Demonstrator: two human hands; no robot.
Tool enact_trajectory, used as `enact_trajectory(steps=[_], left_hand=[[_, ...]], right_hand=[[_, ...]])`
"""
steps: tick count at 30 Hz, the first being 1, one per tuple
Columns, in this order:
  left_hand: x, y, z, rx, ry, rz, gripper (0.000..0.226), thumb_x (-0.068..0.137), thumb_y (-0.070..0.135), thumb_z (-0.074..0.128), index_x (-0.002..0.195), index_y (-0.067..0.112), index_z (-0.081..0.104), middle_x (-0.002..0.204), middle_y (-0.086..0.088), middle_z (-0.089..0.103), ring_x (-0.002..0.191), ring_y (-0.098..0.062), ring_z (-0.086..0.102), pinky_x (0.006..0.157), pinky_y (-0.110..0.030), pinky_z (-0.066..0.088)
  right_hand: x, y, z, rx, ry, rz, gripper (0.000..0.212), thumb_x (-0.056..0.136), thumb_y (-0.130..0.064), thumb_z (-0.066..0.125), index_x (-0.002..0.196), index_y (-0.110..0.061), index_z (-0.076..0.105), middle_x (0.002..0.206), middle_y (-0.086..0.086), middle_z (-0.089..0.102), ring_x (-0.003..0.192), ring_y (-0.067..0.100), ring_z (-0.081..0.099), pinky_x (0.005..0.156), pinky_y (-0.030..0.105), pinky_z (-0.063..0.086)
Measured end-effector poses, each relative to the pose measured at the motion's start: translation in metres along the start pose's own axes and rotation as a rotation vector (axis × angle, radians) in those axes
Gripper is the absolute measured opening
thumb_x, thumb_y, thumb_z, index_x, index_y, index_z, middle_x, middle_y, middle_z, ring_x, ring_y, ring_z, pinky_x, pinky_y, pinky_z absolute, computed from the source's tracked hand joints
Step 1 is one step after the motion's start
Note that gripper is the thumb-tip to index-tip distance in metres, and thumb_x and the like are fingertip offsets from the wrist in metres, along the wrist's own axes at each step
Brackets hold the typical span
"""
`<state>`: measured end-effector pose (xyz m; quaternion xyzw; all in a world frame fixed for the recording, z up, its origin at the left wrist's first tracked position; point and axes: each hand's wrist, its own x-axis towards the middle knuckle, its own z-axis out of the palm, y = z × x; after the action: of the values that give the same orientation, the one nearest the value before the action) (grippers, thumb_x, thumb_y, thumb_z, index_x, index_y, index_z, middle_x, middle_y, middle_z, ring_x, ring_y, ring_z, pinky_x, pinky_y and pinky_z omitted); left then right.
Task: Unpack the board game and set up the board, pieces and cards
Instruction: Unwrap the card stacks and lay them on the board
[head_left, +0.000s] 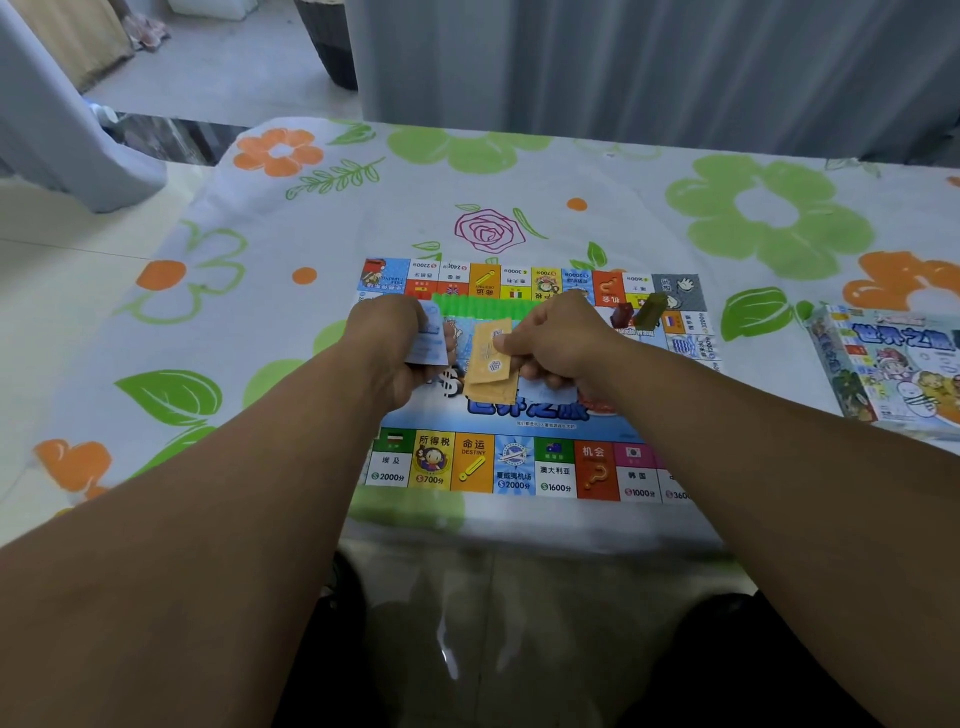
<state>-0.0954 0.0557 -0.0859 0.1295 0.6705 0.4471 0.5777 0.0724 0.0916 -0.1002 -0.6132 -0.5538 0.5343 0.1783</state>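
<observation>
Open tablecloth (249, 322) left of board (519, 467); game box (893, 364) at right

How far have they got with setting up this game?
The board lies unfolded, the game box set aside; a red block and an olive block stand on it. In hand: the left hand holds pale blue cards, the right hand pinches tan cards. Left: laying those down.

on the board (524, 422) the near row reads, left to right: 埃及 with 2000分, 所得税 with 700分, 命运 over "destiny", 夏威夷机场 with 2000分, 澳大利亚 with 1600分, 机会 above a question mark, 韩国 with 1000分. the far row stands upside down; 2200, 2400, 3000 and 700 are legible there. a dollar sign shows near the board's centre. the game box (893, 384) bears large blue characters, 世界之, cut off at the edge.
</observation>
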Motion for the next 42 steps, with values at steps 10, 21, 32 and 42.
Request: enact_trajectory(steps=[10, 21, 32, 42], left_hand=[[-0.005, 0.001, 0.002, 0.035, -0.036, 0.013, 0.022, 0.101, 0.002, 0.038, 0.099, 0.005, 0.060, 0.090, -0.014, 0.066, 0.073, -0.025, 0.063, 0.064, -0.037, 0.053], [0.006, -0.004, 0.009, 0.087, -0.074, 0.011, 0.037, 0.091, -0.005, 0.063, 0.126, 0.005, 0.059, 0.111, -0.015, 0.072, 0.091, -0.028, 0.073, 0.062, -0.036, 0.059], [-0.001, -0.009, 0.027, 0.136, -0.121, 0.012, 0.021, 0.091, 0.002, 0.068, 0.111, 0.003, 0.063, 0.104, -0.015, 0.073, 0.089, -0.029, 0.074, 0.068, -0.039, 0.061], [-0.003, -0.008, 0.032, 0.096, -0.124, -0.020, 0.036, 0.099, 0.002, 0.049, 0.135, 0.001, 0.051, 0.102, -0.016, 0.069, 0.086, -0.024, 0.069, 0.081, -0.039, 0.058]], right_hand=[[0.004, 0.005, 0.001, -0.092, 0.007, 0.037, 0.031, 0.088, -0.019, 0.078, 0.088, 0.011, 0.068, 0.057, 0.014, 0.061, 0.046, 0.022, 0.047, 0.045, 0.026, 0.038], [-0.002, -0.004, 0.000, 0.068, -0.015, -0.097, 0.027, 0.096, -0.025, 0.069, 0.100, 0.001, 0.065, 0.076, 0.011, 0.064, 0.045, 0.010, 0.053, 0.039, 0.020, 0.036], [-0.005, -0.002, -0.016, 0.098, -0.046, -0.077, 0.021, 0.093, -0.018, 0.072, 0.086, 0.001, 0.068, 0.073, 0.014, 0.065, 0.050, 0.014, 0.057, 0.041, 0.022, 0.041], [-0.008, 0.023, -0.052, -0.098, 0.020, 0.071, 0.035, 0.089, -0.023, 0.077, 0.090, 0.012, 0.070, 0.058, 0.013, 0.063, 0.041, 0.017, 0.045, 0.041, 0.021, 0.035]])
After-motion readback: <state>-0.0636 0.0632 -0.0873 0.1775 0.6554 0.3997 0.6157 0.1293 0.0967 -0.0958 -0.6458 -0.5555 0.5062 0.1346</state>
